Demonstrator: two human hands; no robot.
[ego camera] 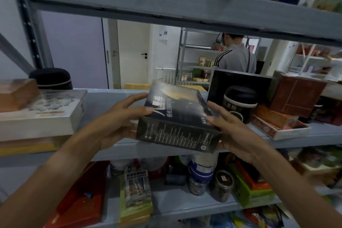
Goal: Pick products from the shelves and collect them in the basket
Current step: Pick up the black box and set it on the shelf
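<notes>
Centre of frame: a dark box [177, 116] is held between both hands in front of the middle shelf [114, 98], tilted so its top face leans away toward the upper right and its printed side panel faces the camera. Left hand [120, 116] grips the box's left edge: fingers spread along the top face, thumb area hidden under the box. Right hand [227, 127] grips the right edge, thumb lying on the top face, fingers curled round the far side. Whether the box's lower edge touches the shelf lip cannot be told; it overlaps the lip in the picture. Basket not in view. Right of the box, on the same shelf, stands a black jar [240, 105] with white characters, just beside the right hand; behind it a flat black panel [240, 83]. Further right, a brown-red box [296, 96] sits on top of a red tray [281, 127]. Left of frame: a white flat box [42, 114] with an orange box [16, 94] on it and a black lid [50, 78] behind. Lower shelf: a green coffee bag [136, 194], a glass jar [223, 185], a red box [79, 201]. Upper centre, through the shelving: a person in a grey top [235, 55], back to camera, at another rack. Frame is motion-blurred at the edges.
</notes>
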